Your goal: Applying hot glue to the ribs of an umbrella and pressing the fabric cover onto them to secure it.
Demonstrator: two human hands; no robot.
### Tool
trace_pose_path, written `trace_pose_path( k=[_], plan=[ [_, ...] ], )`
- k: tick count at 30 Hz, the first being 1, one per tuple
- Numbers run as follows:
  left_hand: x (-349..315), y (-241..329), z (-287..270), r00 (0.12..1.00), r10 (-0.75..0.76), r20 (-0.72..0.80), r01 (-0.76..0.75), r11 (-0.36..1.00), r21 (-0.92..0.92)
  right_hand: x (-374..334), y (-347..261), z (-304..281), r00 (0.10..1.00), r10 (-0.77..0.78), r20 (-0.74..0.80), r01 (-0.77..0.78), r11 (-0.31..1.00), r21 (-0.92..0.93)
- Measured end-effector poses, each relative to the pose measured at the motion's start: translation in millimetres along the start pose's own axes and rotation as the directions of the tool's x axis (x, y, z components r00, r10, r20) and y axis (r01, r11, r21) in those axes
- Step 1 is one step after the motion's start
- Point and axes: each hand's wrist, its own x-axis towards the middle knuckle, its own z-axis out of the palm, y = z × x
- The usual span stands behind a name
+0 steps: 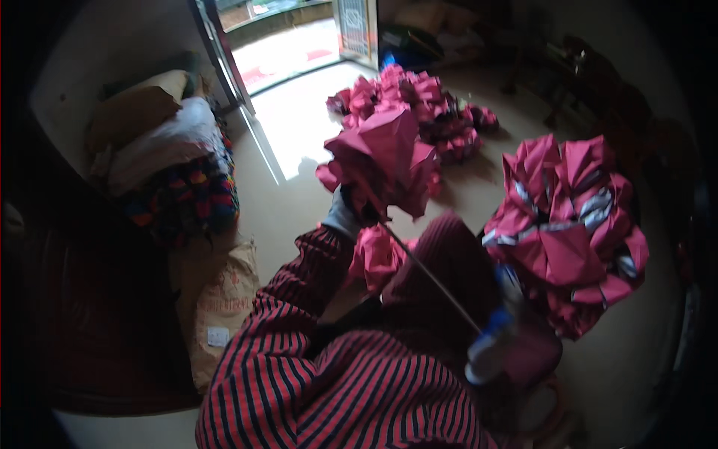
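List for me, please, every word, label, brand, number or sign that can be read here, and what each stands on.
Nothing can be read with certainty.
Brown sack: a line of red print, too blurred to read.
White label on the sack: any print too small to read.
Pink bundle at the left hand: no print visible.
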Motion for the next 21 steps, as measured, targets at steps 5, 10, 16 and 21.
trace_pose_path(
  k=[5, 10, 16, 21],
  plan=[
    [-16, -67, 59, 0.979, -0.029, 0.201, 0.072, 0.976, -0.207, 20, 19, 89, 0.996, -0.046, 0.079, 0.074, 0.913, -0.401],
    [-53, -86, 92, 0.997, 0.071, -0.032, -0.016, 0.595, 0.803, 22, 48, 119, 0.985, 0.112, 0.132, -0.026, 0.850, -0.526],
    [-61, -93, 91, 0.892, -0.263, -0.369, 0.421, 0.781, 0.462, -3, 81, 119, 0.970, 0.134, 0.202, -0.038, 0.907, -0.419],
    [-66, -85, 47, 0.897, -0.438, -0.064, 0.116, 0.094, 0.989, -36, 109, 86, 0.880, 0.474, -0.033, -0.461, 0.869, 0.181]
  ],
)
